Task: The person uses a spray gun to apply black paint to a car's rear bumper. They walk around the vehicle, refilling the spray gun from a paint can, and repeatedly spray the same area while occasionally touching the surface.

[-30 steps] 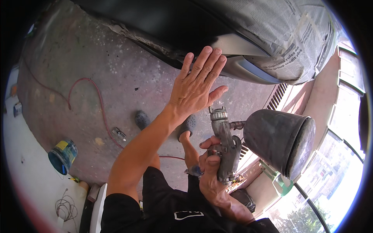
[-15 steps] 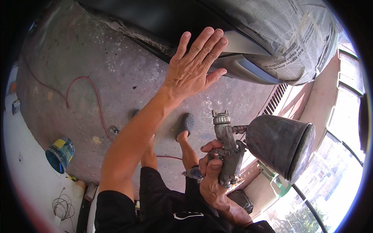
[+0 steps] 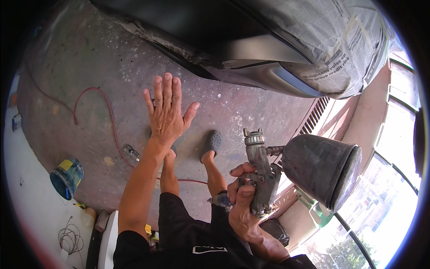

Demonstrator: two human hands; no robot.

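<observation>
We hold our left hand (image 3: 168,117) spread wide above the floor (image 3: 251,107); our right hand (image 3: 243,201) grips the spray gun (image 3: 266,181)

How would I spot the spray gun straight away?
Find the big bodywork, part-covered in newspaper, at the top. Below it, toward the right, the person's right grip holds the scuffed grey spray gun. Nothing else nearby has a large, dark cup attached.

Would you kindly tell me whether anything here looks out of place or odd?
The red hose lies in loose curves across the floor near the grey clogs, possibly a trip hazard. The spray gun in the right hand looks smudged.
</observation>
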